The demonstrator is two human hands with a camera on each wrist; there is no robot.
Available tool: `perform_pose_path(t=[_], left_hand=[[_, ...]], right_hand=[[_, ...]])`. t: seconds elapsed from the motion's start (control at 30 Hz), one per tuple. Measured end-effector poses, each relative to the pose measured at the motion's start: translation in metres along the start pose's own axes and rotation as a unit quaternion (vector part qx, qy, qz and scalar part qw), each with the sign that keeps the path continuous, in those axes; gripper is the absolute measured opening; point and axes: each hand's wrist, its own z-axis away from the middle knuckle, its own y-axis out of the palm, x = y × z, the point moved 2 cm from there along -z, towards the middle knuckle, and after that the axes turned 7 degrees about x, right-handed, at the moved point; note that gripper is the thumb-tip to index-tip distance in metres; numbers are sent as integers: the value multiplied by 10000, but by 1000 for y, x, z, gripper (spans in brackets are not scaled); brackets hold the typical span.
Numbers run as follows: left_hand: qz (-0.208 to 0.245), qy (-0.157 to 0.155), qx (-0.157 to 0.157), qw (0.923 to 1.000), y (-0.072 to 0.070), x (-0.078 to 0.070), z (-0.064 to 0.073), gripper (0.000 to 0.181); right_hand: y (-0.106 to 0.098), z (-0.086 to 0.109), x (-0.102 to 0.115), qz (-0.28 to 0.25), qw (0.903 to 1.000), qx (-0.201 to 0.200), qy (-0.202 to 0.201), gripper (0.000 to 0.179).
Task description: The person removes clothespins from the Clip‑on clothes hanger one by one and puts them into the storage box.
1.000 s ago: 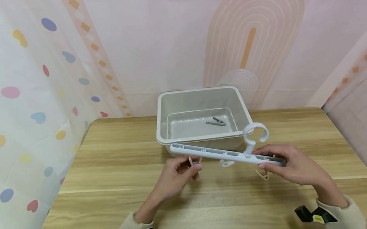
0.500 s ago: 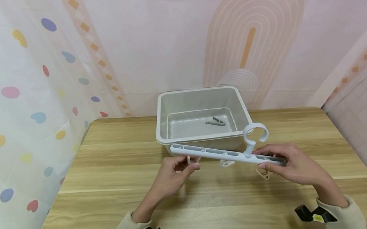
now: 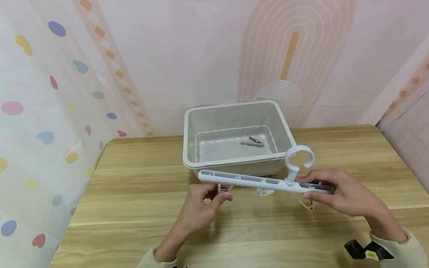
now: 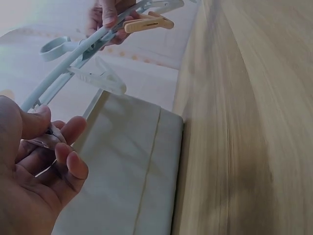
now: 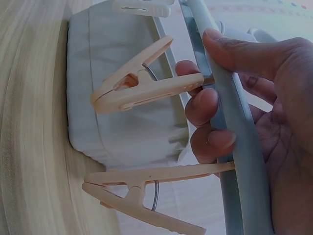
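My right hand (image 3: 346, 192) grips the right part of a pale blue clip hanger (image 3: 281, 184), thumb on the near side, holding it above the table with its hook up. Two peach clothespins, one nearer the fingers (image 5: 151, 95) and one lower (image 5: 142, 191), hang from the bar in the right wrist view. A whitish translucent clothespin (image 4: 105, 78) hangs near the bar's middle. Under the bar's left end, my left hand (image 3: 202, 210) pinches a pinkish clothespin (image 4: 51, 139) between thumb and fingers; the fingers partly hide it.
Behind the hanger a light grey plastic bin (image 3: 236, 161) stands on the wooden table (image 3: 143, 201). Inside lies a dark grey clothespin (image 3: 252, 144). Patterned cloth (image 3: 190, 45) hangs along the table's back and left sides.
My left hand has shifted slightly left with the pinkish clothespin over the first half second, then stays about still. The hanger and right hand barely move.
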Motion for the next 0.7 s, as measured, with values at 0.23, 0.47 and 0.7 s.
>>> perform_pose_path(t=[0.23,0.47,0.7], left_hand=[[180,167,-151,9996,3,2,0,12],[634,597,-546,9947,10,6,-2,12],[1278,137,-539,9902,16,6,-4,8]], right_hand=[[3,0,3,-55,9999,-77,53,40],[6,-1,3,-50,9998,-154,138,38],[7,-1,2,-320,9990,-196,237,37]])
